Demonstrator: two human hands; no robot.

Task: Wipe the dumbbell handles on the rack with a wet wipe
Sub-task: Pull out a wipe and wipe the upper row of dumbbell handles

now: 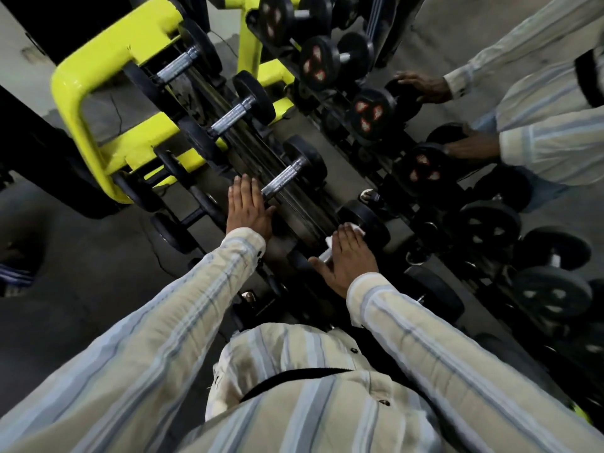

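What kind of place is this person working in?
Most likely a gym's free-weights area. Black dumbbells with knurled metal handles sit in rows on a rack, yellow-framed equipment stands beside it, and a mirror behind repeats the scene.

floor point(98, 256): grey concrete | mirror point(490, 34): right | frame point(91, 70): yellow

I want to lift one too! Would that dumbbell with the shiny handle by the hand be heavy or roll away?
The dumbbell is probably heavy for its size: thick black ends, metal bar. Its round ends could roll on a floor. The ridged handle looks grippy, not slippery.
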